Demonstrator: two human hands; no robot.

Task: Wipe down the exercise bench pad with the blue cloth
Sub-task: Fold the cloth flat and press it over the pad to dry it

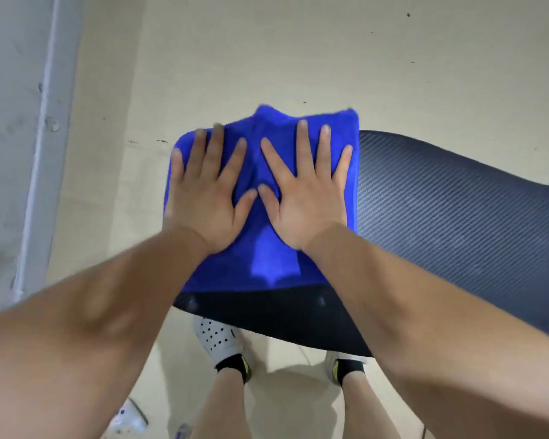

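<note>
Left hand [203, 198] and right hand [305, 198], flat and spread, press the soft, limp blue cloth [267, 258] onto the end of the dark ribbed bench pad [441, 217].

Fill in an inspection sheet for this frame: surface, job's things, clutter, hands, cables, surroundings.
Surface: dark textured pad, its left end covered, the rest bare.
Job's things: blue cloth spread over the pad's left end, bunched into a ridge between the hands.
Clutter: white object on the floor at lower left, too blurred to identify.
Hands: left hand and right hand lie flat on the cloth, fingers spread, thumbs almost meeting.
Cables: nothing seen.
Surroundings: beige floor, pale wall at left, the person's white shoes below the pad.
</note>
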